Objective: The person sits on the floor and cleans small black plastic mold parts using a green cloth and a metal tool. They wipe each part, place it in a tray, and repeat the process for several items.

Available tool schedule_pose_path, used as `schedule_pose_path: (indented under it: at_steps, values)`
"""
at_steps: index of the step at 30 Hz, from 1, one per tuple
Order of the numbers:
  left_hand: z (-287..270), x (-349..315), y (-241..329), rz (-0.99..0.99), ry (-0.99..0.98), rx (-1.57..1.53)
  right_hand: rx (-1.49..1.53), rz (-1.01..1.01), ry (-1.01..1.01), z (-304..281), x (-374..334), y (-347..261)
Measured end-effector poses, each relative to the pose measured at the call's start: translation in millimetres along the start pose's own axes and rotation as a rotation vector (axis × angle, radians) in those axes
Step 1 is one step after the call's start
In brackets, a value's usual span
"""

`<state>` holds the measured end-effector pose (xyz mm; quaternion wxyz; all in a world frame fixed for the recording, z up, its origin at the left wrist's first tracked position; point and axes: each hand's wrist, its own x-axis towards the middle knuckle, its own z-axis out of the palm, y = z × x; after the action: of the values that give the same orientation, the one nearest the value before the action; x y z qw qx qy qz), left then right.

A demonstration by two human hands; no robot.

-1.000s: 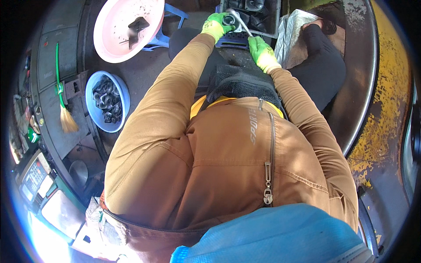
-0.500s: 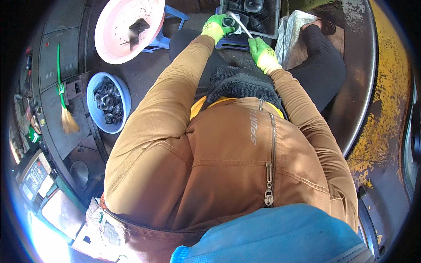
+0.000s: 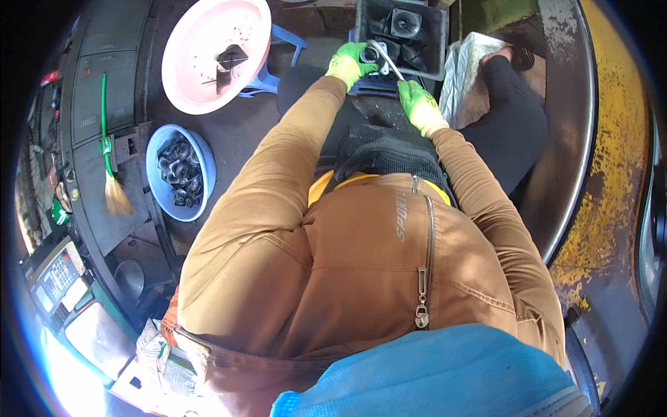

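My left hand (image 3: 349, 64), in a green and white glove, is closed around a small black moulded part (image 3: 369, 55) with a round opening. Its fingers cover part of it. My right hand (image 3: 421, 108), gloved alike, is closed on a slim, pale metal tool (image 3: 390, 61) with a bent far end. That end lies at the top of the part; whether it touches cannot be made out. Just beyond both hands stands a dark crate (image 3: 435, 72) holding black parts, one with a square flange (image 3: 406, 23) lying uppermost.
To the left, a pink basin (image 3: 179, 80) with dark pieces inside rests by a blue plastic stool (image 3: 261, 82). Nearer is a blue basin (image 3: 151, 170) of black parts. A silvery sheet (image 3: 460, 66) lies right of the crate. A green-handled broom (image 3: 117, 194) leans against grey cabinets.
The view has shifted slightly, showing more of the crate and its square-flanged part. Both hands keep their grip on the part and the tool, the tool's bent end still over the part.
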<state>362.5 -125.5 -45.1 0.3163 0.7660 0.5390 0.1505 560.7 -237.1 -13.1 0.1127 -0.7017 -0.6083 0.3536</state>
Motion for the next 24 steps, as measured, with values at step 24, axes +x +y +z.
schedule_pose_path:
  at_steps: [24]
  values:
    - [-100, 160, -124, -0.188, 0.586, 0.123, 1.647, 0.397, -0.010, -131, -45, -27]
